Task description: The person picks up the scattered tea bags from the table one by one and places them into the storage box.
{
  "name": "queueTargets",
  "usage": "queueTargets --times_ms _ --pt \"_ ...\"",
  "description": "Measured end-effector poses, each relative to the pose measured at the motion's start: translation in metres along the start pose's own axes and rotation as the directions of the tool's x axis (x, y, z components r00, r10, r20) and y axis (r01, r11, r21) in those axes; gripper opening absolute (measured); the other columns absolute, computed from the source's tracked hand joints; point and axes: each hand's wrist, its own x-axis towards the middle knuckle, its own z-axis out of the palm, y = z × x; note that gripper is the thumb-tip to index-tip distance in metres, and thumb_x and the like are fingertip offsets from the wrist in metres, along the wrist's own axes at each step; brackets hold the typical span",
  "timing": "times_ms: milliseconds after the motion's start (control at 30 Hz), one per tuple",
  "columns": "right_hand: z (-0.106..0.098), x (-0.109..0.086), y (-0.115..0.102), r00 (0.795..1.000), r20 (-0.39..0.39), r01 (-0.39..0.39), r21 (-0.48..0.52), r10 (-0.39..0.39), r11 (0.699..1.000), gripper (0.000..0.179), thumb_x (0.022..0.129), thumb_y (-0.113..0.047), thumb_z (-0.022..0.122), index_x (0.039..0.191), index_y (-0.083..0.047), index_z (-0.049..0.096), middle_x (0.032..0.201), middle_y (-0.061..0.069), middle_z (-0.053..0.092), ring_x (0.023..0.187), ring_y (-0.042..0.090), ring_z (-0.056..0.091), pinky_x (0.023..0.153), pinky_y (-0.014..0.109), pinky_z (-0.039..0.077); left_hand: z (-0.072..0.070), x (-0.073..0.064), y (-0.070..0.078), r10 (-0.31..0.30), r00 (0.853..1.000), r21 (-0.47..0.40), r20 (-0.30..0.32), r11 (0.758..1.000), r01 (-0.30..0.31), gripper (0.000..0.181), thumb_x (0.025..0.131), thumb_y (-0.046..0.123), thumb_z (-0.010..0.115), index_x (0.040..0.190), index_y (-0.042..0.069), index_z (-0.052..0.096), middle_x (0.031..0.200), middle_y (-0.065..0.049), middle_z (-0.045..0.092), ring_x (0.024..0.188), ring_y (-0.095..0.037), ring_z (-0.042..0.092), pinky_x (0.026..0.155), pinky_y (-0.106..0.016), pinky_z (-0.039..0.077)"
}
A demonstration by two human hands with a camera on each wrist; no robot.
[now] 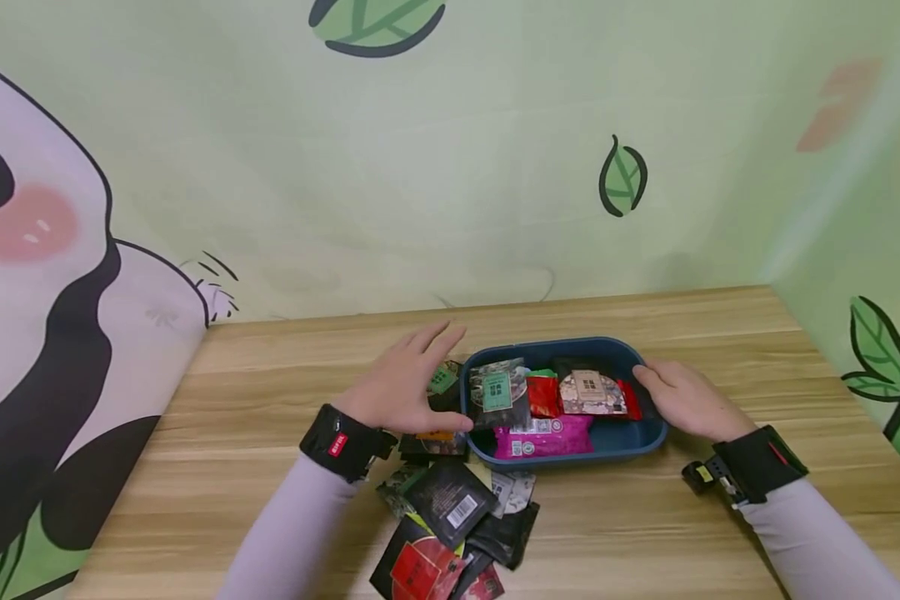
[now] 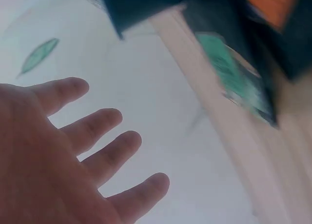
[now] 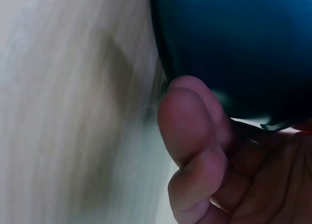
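A dark blue plastic tub point(image 1: 628, 448) stands on the table with several packets in it, among them a black packet with a green label point(image 1: 497, 392), a red packet point(image 1: 543, 397) and a magenta packet point(image 1: 546, 437). My right hand point(image 1: 696, 402) grips the tub's right end, thumb over the rim; in the right wrist view, curled fingers point(image 3: 187, 121) lie against its outer wall. Beside the left end is my left hand point(image 1: 405, 379), its fingers spread and nothing in the palm. The left wrist view shows those fingers point(image 2: 114, 148) apart, with blurred packets beyond.
Below and left of the tub lies a loose heap of packets, including a black one with a barcode point(image 1: 452, 502) and a red-labelled one point(image 1: 420, 571). A printed cloth point(image 1: 495, 167) hangs behind the wooden table point(image 1: 270, 400).
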Motion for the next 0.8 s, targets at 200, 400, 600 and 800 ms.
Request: queueTargets --times_ms 200,400,600,800 --pt "0.0 0.0 0.0 1.0 0.006 0.0 0.006 0.0 1.0 0.068 0.107 -0.042 0.026 0.139 0.013 0.049 0.133 0.03 0.056 0.126 0.046 0.05 0.102 0.059 0.039 0.011 -0.016 -0.017 -0.114 0.993 -0.015 0.026 0.993 0.115 0.117 0.071 0.079 0.062 0.163 0.022 0.018 0.166 -0.011 0.018 0.148 -0.037 0.023 0.112 -0.057 0.028" --pt "0.001 -0.001 0.0 1.0 -0.002 0.014 0.001 -0.014 1.0 0.066 0.107 -0.041 0.027 0.137 0.013 0.051 0.129 0.029 0.059 0.123 0.045 0.053 0.1 0.058 0.041 0.022 -0.011 -0.022 -0.248 0.961 -0.024 0.12 0.967 0.252 0.116 0.068 0.079 0.063 0.163 0.028 0.019 0.165 -0.01 0.019 0.144 -0.043 0.028 0.099 -0.063 0.039" --pt "0.002 0.0 0.001 1.0 0.003 0.016 0.001 -0.016 1.0 0.067 0.107 -0.04 0.026 0.139 0.015 0.048 0.134 0.032 0.055 0.126 0.048 0.05 0.101 0.058 0.039 0.026 0.008 -0.022 -0.304 0.938 0.013 0.165 0.952 0.306 0.111 0.07 0.073 0.065 0.162 0.026 0.024 0.16 -0.01 0.03 0.14 -0.038 0.035 0.099 -0.057 0.042" --pt "0.001 0.0 -0.001 1.0 -0.002 0.011 0.003 -0.011 1.0 0.065 0.107 -0.039 0.027 0.139 0.013 0.05 0.132 0.03 0.057 0.125 0.045 0.052 0.101 0.058 0.041 0.028 0.029 -0.021 -0.289 0.938 0.095 0.19 0.957 0.275 0.097 0.076 0.063 0.066 0.158 0.02 0.035 0.144 -0.013 0.044 0.124 -0.034 0.048 0.097 -0.047 0.045"
